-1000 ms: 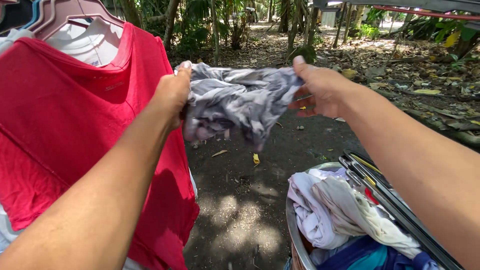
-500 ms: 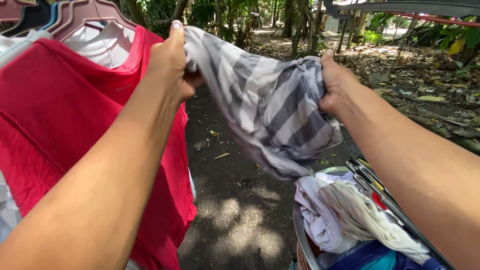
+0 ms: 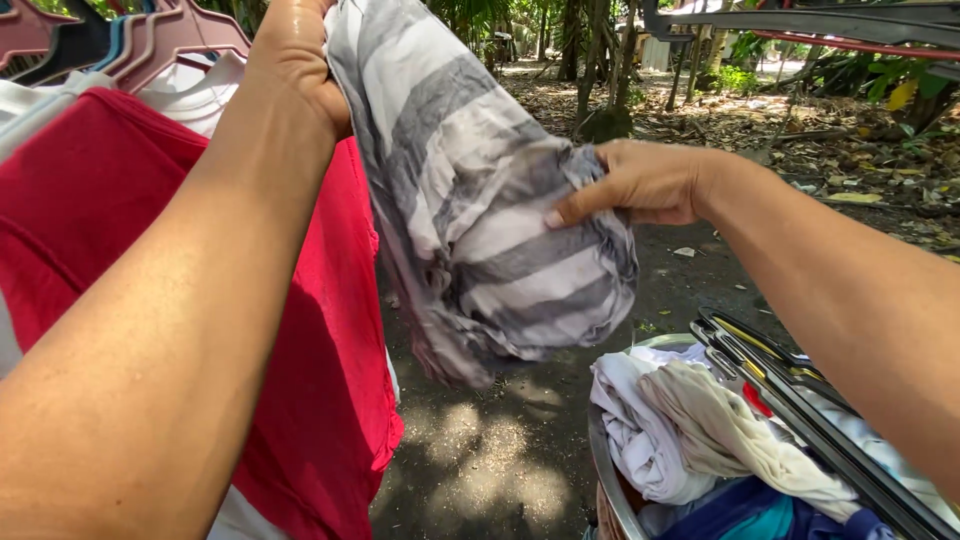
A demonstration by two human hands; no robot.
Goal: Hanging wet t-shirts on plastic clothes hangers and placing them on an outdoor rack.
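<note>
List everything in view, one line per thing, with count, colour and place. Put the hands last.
striped cloth: one, grey and white, held up at centre between both hands
red shirt: one, red, hanging at left on a hanger
white shirt: one, white, hanging behind the red shirt
hangers on rail: several, pink, dark and blue, top left
tub: one, metal, bottom right on the ground
laundry: a pile, white, cream and blue, in the tub
spare hangers: a bundle, dark, lying across the tub
ground: dark soil with fallen leaves
trees: several, green, background
left hand: grips the cloth's top edge, upper left
right hand: grips the cloth's bunched side, centre right
</note>
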